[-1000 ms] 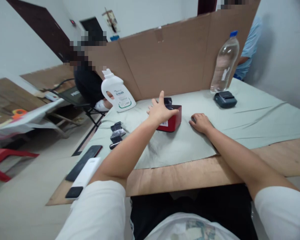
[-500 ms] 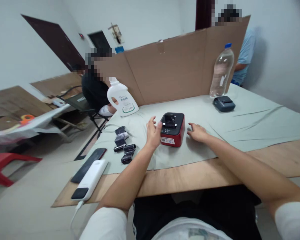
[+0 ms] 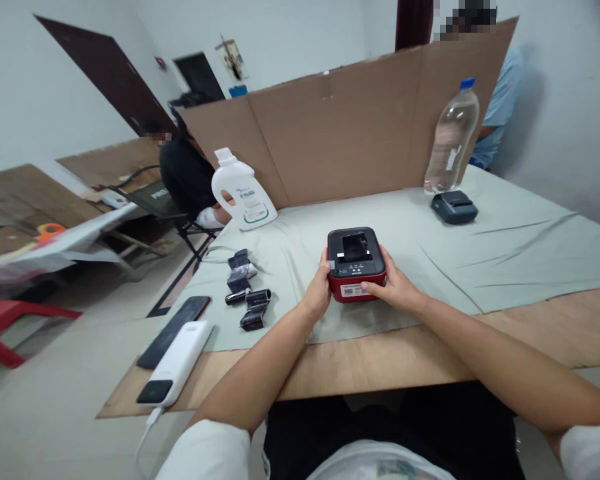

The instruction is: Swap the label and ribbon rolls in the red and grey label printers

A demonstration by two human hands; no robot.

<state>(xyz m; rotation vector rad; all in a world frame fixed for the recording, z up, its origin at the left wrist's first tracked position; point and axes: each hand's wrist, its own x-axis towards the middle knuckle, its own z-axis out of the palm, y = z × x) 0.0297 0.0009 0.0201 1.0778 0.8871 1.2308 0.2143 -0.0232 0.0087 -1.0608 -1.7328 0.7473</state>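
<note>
Both my hands grip a small red-and-black box-shaped device (image 3: 357,270), which looks like a label printer. On top it has a dark glossy flap or strip, a row of small marks and buttons; a white label is on its red front. My left hand (image 3: 321,285) presses against the left side, fingers mostly hidden behind it. My right hand (image 3: 396,285) wraps the right side, with its thumb across the front near the label. I cannot tell whether the device is lifted off the cloth. Left of my left hand lie several black glossy pieces (image 3: 255,310), some of them folded strips.
A phone (image 3: 175,332) and a cabled white power bank (image 3: 177,363) lie at the table's left edge. Further back stand a white jug (image 3: 245,193), a clear bottle (image 3: 450,143), a small dark device (image 3: 454,207) and a cardboard partition (image 3: 340,140). People sit beyond.
My hands have come in from either side and closed on the red-and-black device. It has turned a little, so its front faces me more. The view has shifted slightly.
</note>
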